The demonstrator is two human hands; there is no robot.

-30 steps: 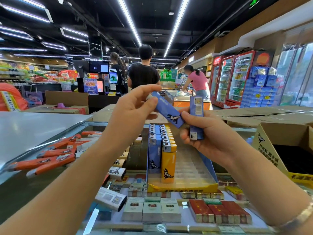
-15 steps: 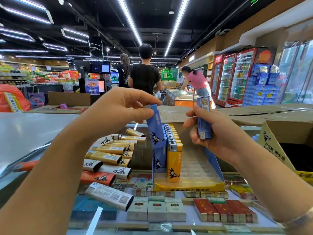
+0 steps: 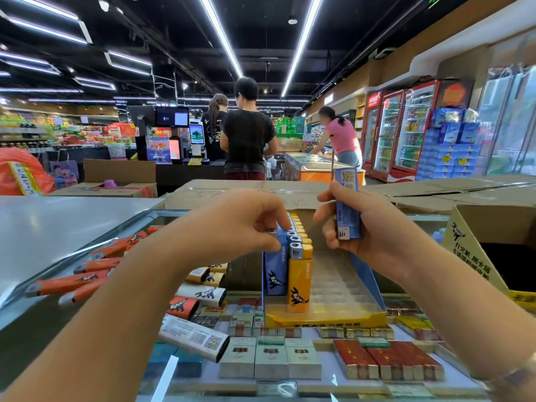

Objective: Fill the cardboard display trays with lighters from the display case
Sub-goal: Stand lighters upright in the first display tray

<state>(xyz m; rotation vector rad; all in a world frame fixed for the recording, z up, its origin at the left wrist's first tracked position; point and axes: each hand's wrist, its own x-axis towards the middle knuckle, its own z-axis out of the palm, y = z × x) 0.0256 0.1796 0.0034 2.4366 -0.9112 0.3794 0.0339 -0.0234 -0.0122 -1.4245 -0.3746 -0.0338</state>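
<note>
Left of frame: loose orange plastic lighters (image 3: pixel 87 281) lie flat on the glass top of the display case (image 3: pixel 43 309), with white and yellow ones piled nearer centre. We judge these to be stock still waiting to go in.

Lower centre-left: one long white lighter with a printed code label (image 3: pixel 193 338) lies on the glass, apart from the pile.

Centre: our left hand (image 3: pixel 232 224) has thumb and fingers curled, pinching the top of a blue plastic lighter (image 3: pixel 275 268) standing upright in the leftmost row of the yellow-fronted cardboard display tray (image 3: pixel 324 319). Whether it is fully seated, we cannot tell. Just beside it stands a row of yellow plastic lighters (image 3: pixel 300 277) running back from the tray's front.

Centre-right: the ridged clear insert (image 3: pixel 342 285) filling the rest of the tray holds nothing. So two rows are in or nearly in, and most of the tray is left, by our estimate.

Right of centre: our right hand (image 3: pixel 368 227) grips a second blue lighter (image 3: pixel 346 204) upright above the tray, fingers wrapped round its lower half; we take it as next for a slot.

Far right: an open brown cardboard carton with black printing (image 3: pixel 475 242) sits at the frame edge, its inside dark.
</note>
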